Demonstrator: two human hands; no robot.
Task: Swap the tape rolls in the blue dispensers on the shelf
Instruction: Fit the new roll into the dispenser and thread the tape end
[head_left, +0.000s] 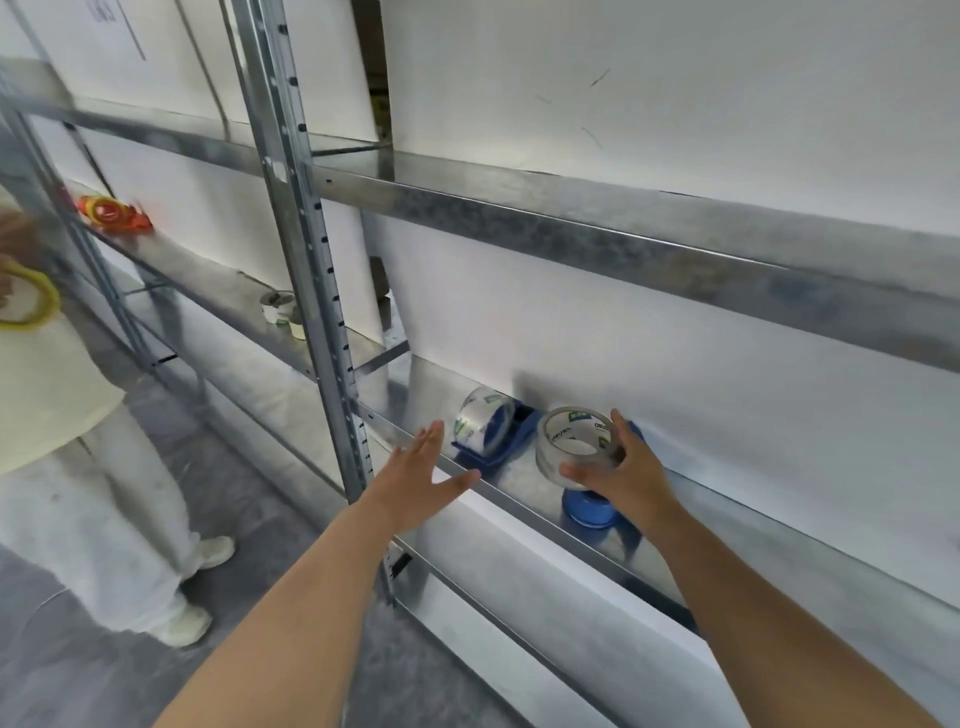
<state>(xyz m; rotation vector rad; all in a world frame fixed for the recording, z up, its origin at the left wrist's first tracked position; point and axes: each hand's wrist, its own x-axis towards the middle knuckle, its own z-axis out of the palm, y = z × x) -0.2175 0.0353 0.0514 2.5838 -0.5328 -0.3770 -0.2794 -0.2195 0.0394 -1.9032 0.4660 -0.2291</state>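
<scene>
Two blue tape dispensers sit on the metal shelf (498, 491). The left dispenser (511, 434) carries a clear tape roll (480, 421) standing on edge. My right hand (623, 478) grips a second clear tape roll (574, 439), held just above the round blue hub of the right dispenser (589, 509). My left hand (423, 475) hovers flat with fingers apart in front of the shelf edge, left of the first dispenser, holding nothing.
A steel upright post (322, 291) stands left of the dispensers. Farther left on the shelf lie small white rolls (280, 309) and an orange dispenser (117, 213). Another person (67, 415) in pale clothes stands at the left, holding a yellow tape roll (31, 304).
</scene>
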